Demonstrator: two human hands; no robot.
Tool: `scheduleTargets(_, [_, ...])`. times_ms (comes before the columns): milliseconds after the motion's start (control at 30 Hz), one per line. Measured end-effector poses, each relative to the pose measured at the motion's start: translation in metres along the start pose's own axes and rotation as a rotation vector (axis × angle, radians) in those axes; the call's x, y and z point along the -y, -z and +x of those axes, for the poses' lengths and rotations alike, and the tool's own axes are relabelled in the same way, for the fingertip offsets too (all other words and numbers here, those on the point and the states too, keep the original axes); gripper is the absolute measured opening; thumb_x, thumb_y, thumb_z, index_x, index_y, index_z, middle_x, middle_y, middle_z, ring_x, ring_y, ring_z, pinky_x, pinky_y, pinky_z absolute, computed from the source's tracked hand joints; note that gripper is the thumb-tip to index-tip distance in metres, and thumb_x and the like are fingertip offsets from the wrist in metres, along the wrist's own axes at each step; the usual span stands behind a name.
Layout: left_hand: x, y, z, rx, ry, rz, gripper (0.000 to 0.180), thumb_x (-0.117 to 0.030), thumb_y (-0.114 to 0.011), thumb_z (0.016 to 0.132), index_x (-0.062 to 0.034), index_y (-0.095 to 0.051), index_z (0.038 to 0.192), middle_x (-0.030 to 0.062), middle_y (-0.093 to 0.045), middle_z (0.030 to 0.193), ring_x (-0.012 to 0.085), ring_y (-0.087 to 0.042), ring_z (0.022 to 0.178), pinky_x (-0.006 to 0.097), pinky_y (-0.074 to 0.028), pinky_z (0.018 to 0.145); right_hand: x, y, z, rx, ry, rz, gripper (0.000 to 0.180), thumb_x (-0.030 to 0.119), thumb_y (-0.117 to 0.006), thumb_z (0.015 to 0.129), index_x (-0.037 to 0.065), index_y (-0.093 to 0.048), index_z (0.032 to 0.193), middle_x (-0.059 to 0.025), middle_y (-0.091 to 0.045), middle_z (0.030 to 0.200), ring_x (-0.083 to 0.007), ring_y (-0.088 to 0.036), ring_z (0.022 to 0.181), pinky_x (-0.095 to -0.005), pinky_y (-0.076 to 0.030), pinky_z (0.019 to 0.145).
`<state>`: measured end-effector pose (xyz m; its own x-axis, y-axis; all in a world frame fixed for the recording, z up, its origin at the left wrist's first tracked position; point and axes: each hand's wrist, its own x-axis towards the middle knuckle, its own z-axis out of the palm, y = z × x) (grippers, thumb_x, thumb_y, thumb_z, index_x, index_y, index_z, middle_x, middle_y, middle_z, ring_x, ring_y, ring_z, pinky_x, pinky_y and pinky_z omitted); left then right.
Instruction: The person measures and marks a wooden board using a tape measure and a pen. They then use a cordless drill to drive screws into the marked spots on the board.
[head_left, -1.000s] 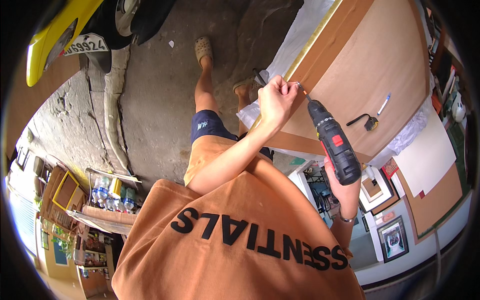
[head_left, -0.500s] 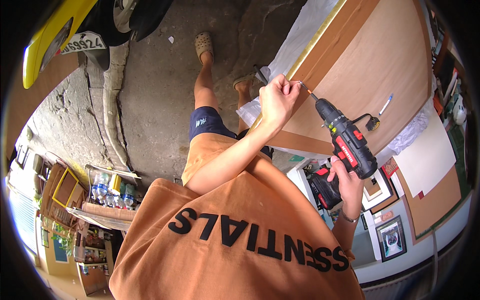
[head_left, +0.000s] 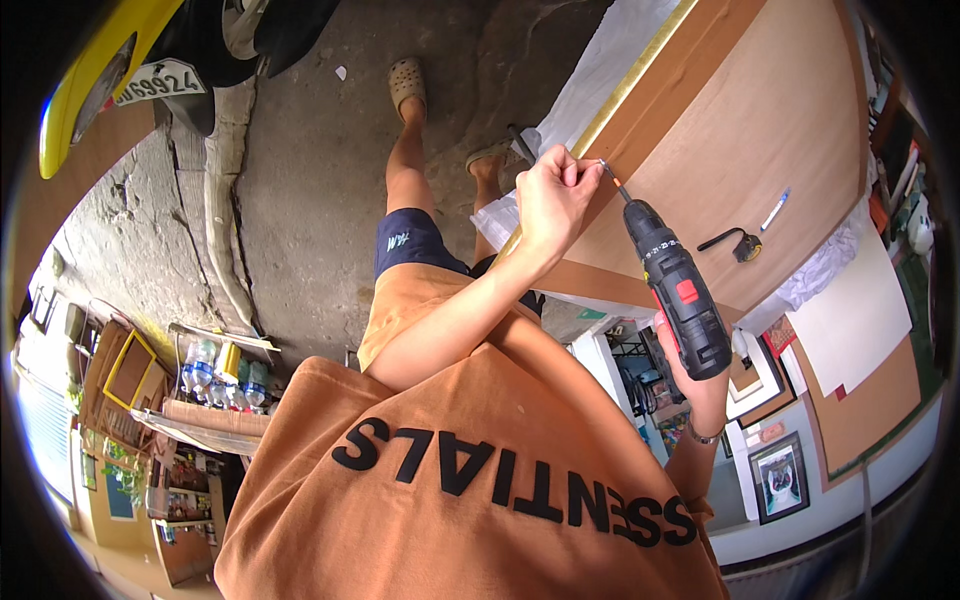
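My right hand (head_left: pixel 690 370) grips a black and red cordless drill (head_left: pixel 682 300) by its handle, mostly hidden under the body. Its bit points away from me toward the fingertips of my left hand (head_left: pixel 555 205), which are pinched together at the bit's tip. Whatever is between those fingers is too small to make out. Both hands are over the gold-edged side of a large wooden frame (head_left: pixel 675 85) with a pale backing panel (head_left: pixel 800 110). A black rod-like thing (head_left: pixel 521 145) sticks out beyond my left hand; whether I hold it cannot be told.
On the panel lie a pen (head_left: pixel 774 209) and a small black and yellow tool with a strap (head_left: pixel 746 246). White wrapping (head_left: pixel 600 75) runs along the frame's edge. A framed picture (head_left: pixel 779 478) stands right, plastic bottles (head_left: pixel 222 375) left, and a yellow vehicle (head_left: pixel 100 85) far left.
The drill has turned and straightened: its rear has moved toward me and a little left, hiding its battery and handle. My left hand stays nearly in place.
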<state>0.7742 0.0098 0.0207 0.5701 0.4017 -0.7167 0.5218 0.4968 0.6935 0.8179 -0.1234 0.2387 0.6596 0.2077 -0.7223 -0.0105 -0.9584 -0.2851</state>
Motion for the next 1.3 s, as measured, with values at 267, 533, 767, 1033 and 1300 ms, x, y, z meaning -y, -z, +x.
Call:
scheduleTargets(267, [0.0, -0.005, -0.001, -0.055, 0.027, -0.025, 0.039, -0.005, -0.075, 0.081, -0.0056, -0.038, 0.068, 0.0131, -0.074, 0.077, 0.0127, -0.072, 0.078, 0.029, -0.054, 0.064, -0.002, -0.003, -0.008, -0.082, 0.097, -0.112, 0.026, 0.014, -0.078, 0.08, 0.003, -0.069, 0.101, -0.0122, -0.07, 0.089, -0.0304, -0.064, 0.081, -0.0421, -0.048, 0.079])
scheduleTargets(533, [-0.005, -0.002, -0.001, -0.003, 0.043, 0.007, 0.045, 0.001, -0.075, 0.084, -0.0091, -0.033, 0.067, 0.0112, -0.073, 0.078, 0.0089, -0.069, 0.084, 0.023, -0.053, 0.065, -0.002, 0.005, -0.003, -0.017, 0.122, -0.164, 0.05, 0.009, -0.077, 0.072, -0.004, -0.062, 0.118, -0.0201, -0.069, 0.09, -0.0363, -0.069, 0.077, -0.038, -0.053, 0.072])
scheduleTargets(767, [-0.007, -0.001, -0.001, -0.005, 0.05, 0.026, 0.046, 0.0, -0.075, 0.083, -0.0091, -0.034, 0.067, 0.0116, -0.073, 0.078, 0.0088, -0.069, 0.084, 0.023, -0.053, 0.064, -0.004, 0.008, -0.01, 0.015, -0.077, -0.145, 0.05, 0.016, -0.086, 0.074, -0.001, -0.062, 0.115, -0.0146, -0.064, 0.106, -0.0291, -0.061, 0.098, -0.0408, -0.047, 0.089])
scheduleTargets(1033, [-0.005, -0.002, 0.0, -0.006, 0.057, 0.006, 0.046, 0.0, -0.076, 0.083, -0.0088, -0.034, 0.067, 0.0123, -0.074, 0.079, 0.0086, -0.069, 0.084, 0.023, -0.053, 0.065, -0.001, 0.008, -0.004, -0.176, 0.22, -0.168, 0.051, 0.01, -0.078, 0.07, -0.004, -0.063, 0.117, -0.0202, -0.07, 0.092, -0.0372, -0.068, 0.08, -0.0397, -0.052, 0.078])
scheduleTargets(1300, [-0.006, 0.0, 0.0, 0.003, 0.065, 0.023, 0.044, 0.0, -0.075, 0.083, -0.0082, -0.035, 0.067, 0.0128, -0.074, 0.08, 0.0087, -0.069, 0.084, 0.023, -0.054, 0.065, 0.025, 0.013, 0.007, -0.088, 0.127, -0.092, 0.045, 0.008, -0.076, 0.071, -0.004, -0.064, 0.112, -0.0202, -0.068, 0.086, -0.0357, -0.068, 0.077, -0.0378, -0.051, 0.073])
